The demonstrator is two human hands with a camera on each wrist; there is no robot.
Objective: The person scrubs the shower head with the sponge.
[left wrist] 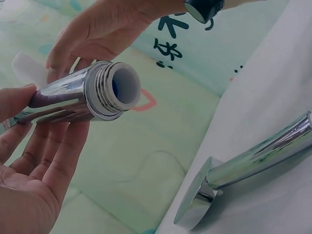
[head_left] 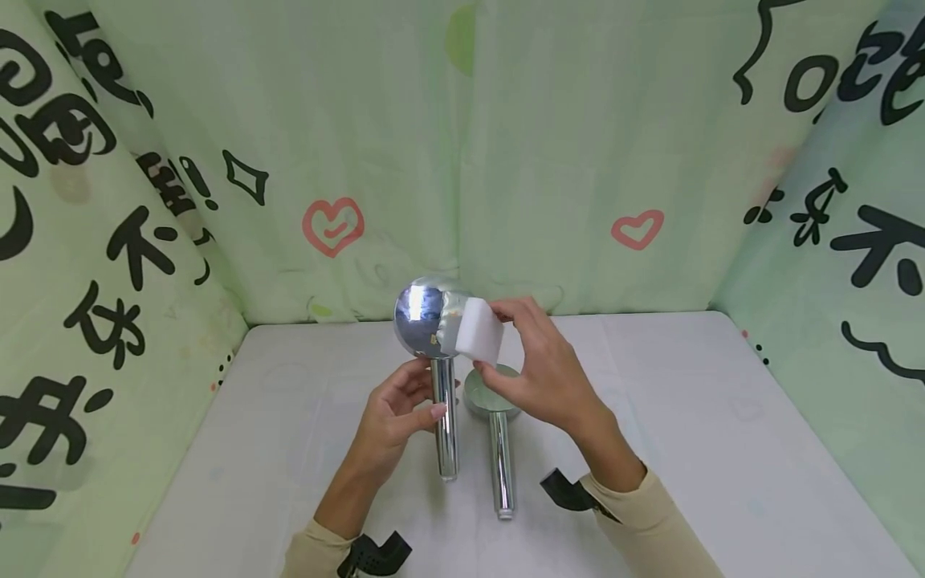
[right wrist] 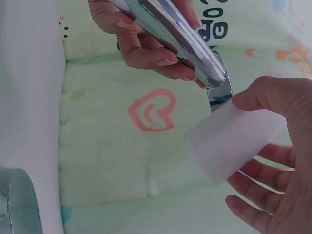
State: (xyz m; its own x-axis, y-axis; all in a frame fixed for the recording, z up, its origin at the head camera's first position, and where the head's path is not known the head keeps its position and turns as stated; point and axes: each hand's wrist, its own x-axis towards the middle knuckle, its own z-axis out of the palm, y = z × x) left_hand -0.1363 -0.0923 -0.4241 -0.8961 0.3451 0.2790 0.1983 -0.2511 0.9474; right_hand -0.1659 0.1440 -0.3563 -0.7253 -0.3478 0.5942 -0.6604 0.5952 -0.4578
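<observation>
My left hand (head_left: 393, 413) grips the chrome handle of a handheld shower head (head_left: 419, 317), which stands upright above the table with its round, shiny head at the top. In the left wrist view, the hollow threaded end of its handle (left wrist: 109, 92) points toward the camera. A white sponge block (head_left: 480, 331) is pinched between the thumb and fingers of my right hand (head_left: 545, 369). The sponge lies against the right side of the round head and hides part of it in the right wrist view.
A second chrome shower head (head_left: 502, 457) lies on the white table (head_left: 303, 449), just right of the held one and partly under my right hand. Pale green curtains (head_left: 462, 160) with black writing and red hearts enclose the table at the back and both sides.
</observation>
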